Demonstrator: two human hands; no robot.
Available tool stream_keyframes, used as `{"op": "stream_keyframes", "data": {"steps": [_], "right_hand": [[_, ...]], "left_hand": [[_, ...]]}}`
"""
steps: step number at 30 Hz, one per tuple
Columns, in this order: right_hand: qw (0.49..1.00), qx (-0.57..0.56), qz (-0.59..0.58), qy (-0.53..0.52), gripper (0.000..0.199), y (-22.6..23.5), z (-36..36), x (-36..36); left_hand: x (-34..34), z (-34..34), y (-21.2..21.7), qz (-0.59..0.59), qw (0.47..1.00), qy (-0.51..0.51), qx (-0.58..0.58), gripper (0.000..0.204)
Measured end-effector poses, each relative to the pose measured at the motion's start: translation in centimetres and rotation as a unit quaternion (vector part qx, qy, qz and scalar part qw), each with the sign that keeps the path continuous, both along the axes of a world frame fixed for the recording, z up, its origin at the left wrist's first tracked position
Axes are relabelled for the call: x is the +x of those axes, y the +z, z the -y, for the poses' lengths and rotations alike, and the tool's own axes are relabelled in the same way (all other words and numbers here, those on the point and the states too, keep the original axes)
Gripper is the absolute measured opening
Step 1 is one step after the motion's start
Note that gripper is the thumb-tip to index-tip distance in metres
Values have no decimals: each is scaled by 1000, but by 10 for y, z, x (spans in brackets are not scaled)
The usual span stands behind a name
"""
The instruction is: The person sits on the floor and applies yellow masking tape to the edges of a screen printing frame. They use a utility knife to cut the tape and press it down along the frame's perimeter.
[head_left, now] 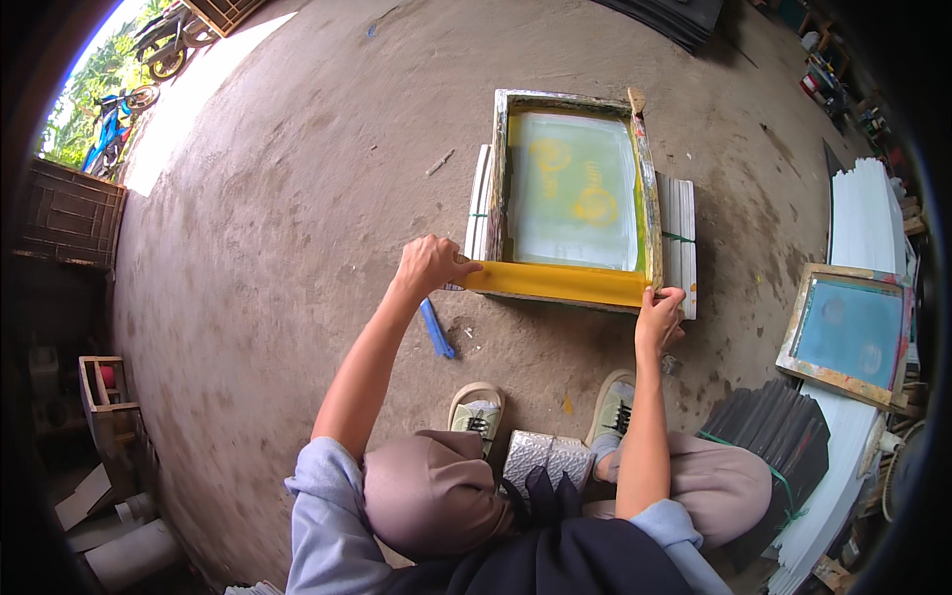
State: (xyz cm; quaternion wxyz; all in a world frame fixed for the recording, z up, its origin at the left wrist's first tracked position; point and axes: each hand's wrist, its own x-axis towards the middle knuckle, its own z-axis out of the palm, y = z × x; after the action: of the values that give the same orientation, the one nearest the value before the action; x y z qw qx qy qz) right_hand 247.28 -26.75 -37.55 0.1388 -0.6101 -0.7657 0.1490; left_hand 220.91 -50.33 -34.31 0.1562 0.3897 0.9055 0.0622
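Note:
A wooden screen-printing frame (650, 213) lies in front of me on stacked pale boards (678, 218). Its mesh (570, 188) is pale green with yellow round markings. Along the frame's near side runs a wide strip of yellow tape (560, 282), drawn straight from one corner to the other. My left hand (431, 264) pinches the tape's left end, its thumb on top. At the near right corner my right hand (659, 317) grips the other end between thumb and fingers. Whether the strip's whole length touches the wood I cannot tell.
On the concrete floor near my left hand lies a blue strip (436, 328). A second frame with blue mesh (848, 327) rests on white sheets at the right. Tied dark sheets (769, 436) stand beside my right knee. Motorcycles (114, 127) are parked at the far left.

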Motion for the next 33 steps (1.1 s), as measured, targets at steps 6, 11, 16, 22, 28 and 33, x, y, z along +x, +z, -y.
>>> {"op": "stream_keyframes", "data": {"steps": [6, 11, 16, 22, 28, 33], "right_hand": [[994, 25, 90, 47, 32, 13, 0, 1], [977, 87, 128, 146, 35, 49, -3, 2], [881, 83, 21, 465, 33, 58, 82, -61], [844, 129, 64, 516, 47, 33, 116, -87], [834, 140, 94, 525, 41, 38, 117, -98], [852, 101, 86, 507, 36, 40, 123, -102]], "left_hand": [[-1, 0, -11, 4, 1000, -5, 9, 61], [-1, -4, -8, -16, 999, -29, 7, 47], [1, -4, -4, -12, 999, -32, 8, 46], [7, -5, -5, -37, 996, -51, 60, 43], [13, 60, -2, -117, 912, 132, 370, 29], [71, 125, -86, 17, 915, 347, 206, 22]]}}
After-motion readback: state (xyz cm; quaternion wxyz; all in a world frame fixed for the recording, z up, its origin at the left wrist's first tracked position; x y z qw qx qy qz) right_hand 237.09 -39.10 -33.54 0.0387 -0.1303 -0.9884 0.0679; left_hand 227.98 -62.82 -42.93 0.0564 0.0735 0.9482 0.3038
